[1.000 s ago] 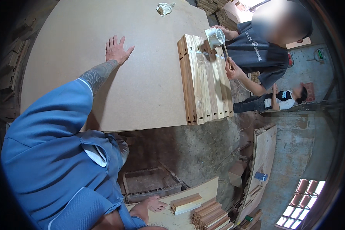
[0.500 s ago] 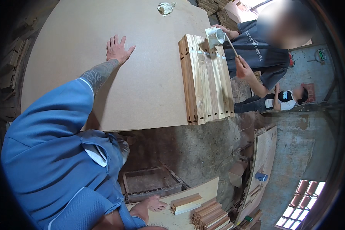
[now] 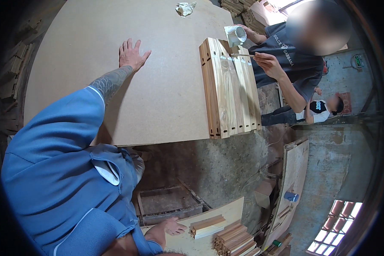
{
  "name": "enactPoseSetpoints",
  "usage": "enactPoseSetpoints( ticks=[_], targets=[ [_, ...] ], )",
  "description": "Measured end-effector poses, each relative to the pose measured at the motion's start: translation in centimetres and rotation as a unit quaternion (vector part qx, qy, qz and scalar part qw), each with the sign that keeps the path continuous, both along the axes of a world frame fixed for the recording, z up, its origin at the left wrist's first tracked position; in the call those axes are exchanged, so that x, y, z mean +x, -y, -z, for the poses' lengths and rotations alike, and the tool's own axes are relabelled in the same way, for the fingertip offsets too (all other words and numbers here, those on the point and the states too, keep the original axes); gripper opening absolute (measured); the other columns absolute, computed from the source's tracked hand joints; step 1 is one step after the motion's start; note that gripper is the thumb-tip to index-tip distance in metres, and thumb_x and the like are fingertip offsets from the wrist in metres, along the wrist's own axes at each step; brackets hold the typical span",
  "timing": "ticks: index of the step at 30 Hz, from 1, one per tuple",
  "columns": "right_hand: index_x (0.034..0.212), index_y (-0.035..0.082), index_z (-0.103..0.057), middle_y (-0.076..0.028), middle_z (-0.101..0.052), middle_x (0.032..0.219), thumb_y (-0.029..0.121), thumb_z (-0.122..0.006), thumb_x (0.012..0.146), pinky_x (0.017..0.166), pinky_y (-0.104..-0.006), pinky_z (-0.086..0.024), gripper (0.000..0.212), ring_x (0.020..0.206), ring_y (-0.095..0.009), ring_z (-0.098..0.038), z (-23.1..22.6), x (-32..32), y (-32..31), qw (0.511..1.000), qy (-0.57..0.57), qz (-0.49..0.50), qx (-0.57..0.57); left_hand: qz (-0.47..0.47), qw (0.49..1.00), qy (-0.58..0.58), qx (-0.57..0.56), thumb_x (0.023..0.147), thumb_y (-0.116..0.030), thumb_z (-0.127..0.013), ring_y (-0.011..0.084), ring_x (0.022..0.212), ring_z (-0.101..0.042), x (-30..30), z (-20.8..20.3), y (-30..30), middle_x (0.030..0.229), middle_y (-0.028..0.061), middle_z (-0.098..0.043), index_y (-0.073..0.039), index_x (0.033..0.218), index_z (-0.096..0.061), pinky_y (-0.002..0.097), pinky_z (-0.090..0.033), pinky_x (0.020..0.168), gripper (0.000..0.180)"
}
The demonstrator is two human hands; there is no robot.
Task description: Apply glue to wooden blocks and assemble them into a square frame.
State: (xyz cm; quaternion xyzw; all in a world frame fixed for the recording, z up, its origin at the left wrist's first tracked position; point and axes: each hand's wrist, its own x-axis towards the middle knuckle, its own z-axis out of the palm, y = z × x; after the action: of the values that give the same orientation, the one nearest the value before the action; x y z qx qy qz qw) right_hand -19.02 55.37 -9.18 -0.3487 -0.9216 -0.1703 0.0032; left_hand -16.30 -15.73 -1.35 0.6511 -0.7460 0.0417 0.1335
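Observation:
My left hand (image 3: 133,56) lies flat on a large pale board tabletop (image 3: 166,85), fingers spread, with nothing in it. Lower in the picture, my right hand (image 3: 173,227) rests palm down on a light board (image 3: 192,245), fingers loosely stretched out. Beside it is a short stack of wooden strips (image 3: 208,226). On the large tabletop's right side stands a row of slotted wooden pieces (image 3: 226,94) with white smears by some slots. A co-worker's hand (image 3: 266,64) holds a thin stick (image 3: 242,55) against these pieces; their other hand holds a white-smeared cup (image 3: 235,36).
A crumpled white wad (image 3: 185,8) lies at the tabletop's far edge. More wooden strips (image 3: 234,241) are piled near my right hand. A blue cup (image 3: 290,196) stands on another bench (image 3: 292,170). A second person (image 3: 318,110) is by the wall. An open frame (image 3: 170,200) sits on the floor.
The co-worker has lowered the stick from the cup onto the slotted pieces, and the cup has shifted slightly left and up. My hands have stayed in place.

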Motion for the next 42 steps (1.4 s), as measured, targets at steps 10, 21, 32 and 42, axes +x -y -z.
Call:
enactPoseSetpoints(
  ticks=[10, 21, 32, 42],
  targets=[
    [0.153, 0.016, -0.026, -0.013, -0.035, 0.152, 0.048, -0.066, 0.078, 0.1, -0.049, -0.042, 0.091, 0.13, -0.032, -0.044, -0.1, 0.3, 0.3, 1.0, 0.0, -0.002, -0.004, 0.004, 1.0, -0.004, 0.004, 0.09, -0.064, -0.047, 0.0339, 0.131, -0.036, 0.0, 0.2, 0.1, 0.14, 0.0198, -0.041, -0.013, 0.141, -0.047, 0.0486, -0.026, 0.11, 0.072],
    [0.151, 0.015, -0.03, -0.013, -0.036, 0.151, 0.048, -0.067, 0.079, 0.102, -0.0475, -0.04, 0.088, 0.132, -0.032, -0.042, -0.1, 0.1, 0.4, 1.0, -0.013, -0.005, 0.0, 0.003, 1.0, -0.001, -0.025, 0.09, -0.064, -0.047, 0.0343, 0.13, -0.036, -0.1, 0.6, 0.3, 0.139, 0.0197, -0.041, -0.013, 0.141, -0.047, 0.0487, -0.026, 0.11, 0.072],
    [0.152, 0.016, -0.026, -0.012, -0.034, 0.152, 0.049, -0.068, 0.077, 0.099, -0.048, -0.042, 0.092, 0.131, -0.031, -0.042, -0.2, 0.4, 0.2, 1.0, 0.003, 0.005, -0.003, 0.005, 1.0, -0.003, -0.001, 0.09, -0.064, -0.047, 0.0345, 0.131, -0.035, 0.0, 0.1, 0.2, 0.141, 0.0202, -0.04, -0.014, 0.141, -0.047, 0.0489, -0.025, 0.111, 0.071],
    [0.154, 0.017, -0.023, -0.011, -0.032, 0.154, 0.052, -0.066, 0.078, 0.101, -0.0479, -0.041, 0.094, 0.132, -0.03, -0.042, -0.7, 0.3, 0.8, 1.0, 0.022, 0.012, -0.015, 0.002, 1.0, -0.009, 0.002, 0.09, -0.064, -0.048, 0.0353, 0.133, -0.034, -0.2, -0.2, 0.1, 0.142, 0.0206, -0.039, -0.013, 0.141, -0.047, 0.0495, -0.025, 0.111, 0.072]
  ],
)
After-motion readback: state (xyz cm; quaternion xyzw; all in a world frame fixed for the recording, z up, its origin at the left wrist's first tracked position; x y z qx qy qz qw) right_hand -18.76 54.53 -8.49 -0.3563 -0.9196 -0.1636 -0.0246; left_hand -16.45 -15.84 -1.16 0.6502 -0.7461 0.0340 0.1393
